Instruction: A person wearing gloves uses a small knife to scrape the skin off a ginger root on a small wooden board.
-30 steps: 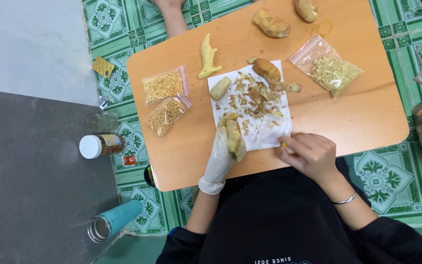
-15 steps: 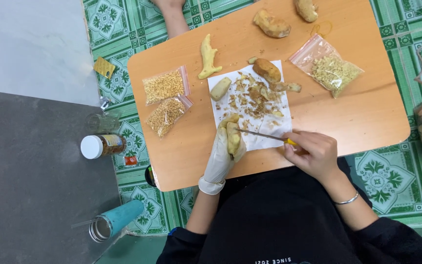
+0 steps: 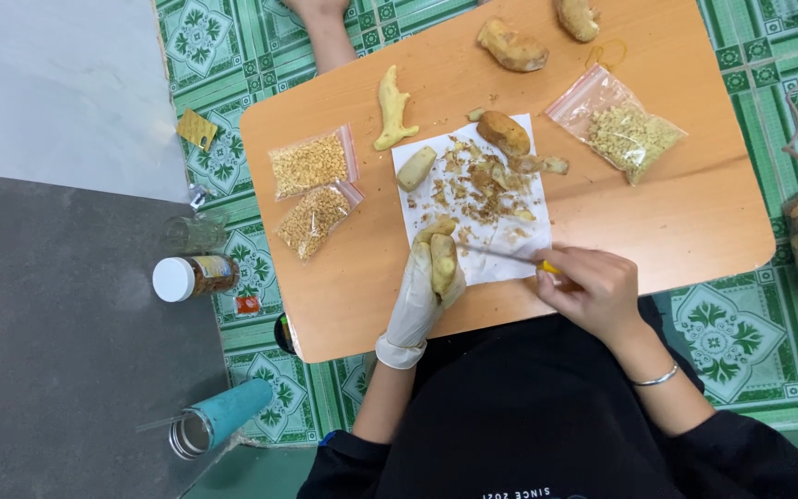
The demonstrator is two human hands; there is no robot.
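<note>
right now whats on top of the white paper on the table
On the white paper lie brown peel scraps, an unpeeled root piece and a peeled piece. The gloved left hand covers its near corner, hiding that part.

I am looking straight down at my two arms, both reaching forward from a black-sleeved torso. My left hand (image 3: 422, 286) is wearing a pale glove that ends in a rolled cuff at the wrist, and the bare forearm behind it is angling back toward my body. Its fingers are curling closed, thumb side up, wrapped in a grip. My right hand (image 3: 593, 288) is bare, lying knuckles up, with the fingers pinching together toward the left, and it is sitting level with the left hand, a little apart from it. A thin silver bangle is circling my right wrist, and that forearm is slanting back to the right.
</note>
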